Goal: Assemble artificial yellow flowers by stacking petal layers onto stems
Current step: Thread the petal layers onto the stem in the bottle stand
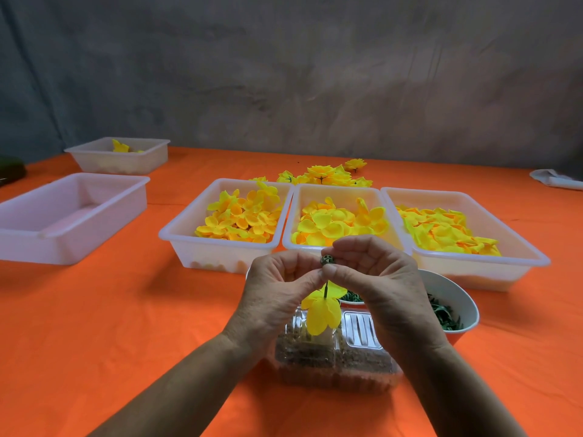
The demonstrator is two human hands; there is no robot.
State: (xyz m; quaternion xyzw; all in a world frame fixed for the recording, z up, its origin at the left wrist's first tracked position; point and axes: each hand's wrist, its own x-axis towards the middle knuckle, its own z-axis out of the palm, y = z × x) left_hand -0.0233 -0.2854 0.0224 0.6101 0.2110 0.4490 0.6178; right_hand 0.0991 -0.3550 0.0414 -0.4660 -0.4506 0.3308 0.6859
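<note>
The orange table [94, 326] fills the lower half of the frame. Three white trays of yellow petals stand side by side at centre: left tray [176, 238], middle tray [291, 216] and right tray [533, 257]. A heap of finished flowers [325, 176] lies just behind them. Two more white trays sit at upper left, the nearer [41, 244] showing no contents. A white bowl of green parts [463, 310] stands at lower right of centre, partly behind the right hand.

Both hands meet at lower centre, above a clear plastic box [334, 370]. The left hand [277, 288] and right hand [375, 279] pinch the thin green stem [326, 288] between them, fingers curled, thumbs touching. The stem runs near vertical in the frame. A small green cap [327, 260] is at its upper end, at the right fingertips. A yellow petal layer [321, 313] hangs at the lower end, below both hands.

Judgement: the coming move turns on this axis. The petal trays lie directly above the hands in the frame, the middle tray closest; neither hand is clearly nearer to it.
</note>
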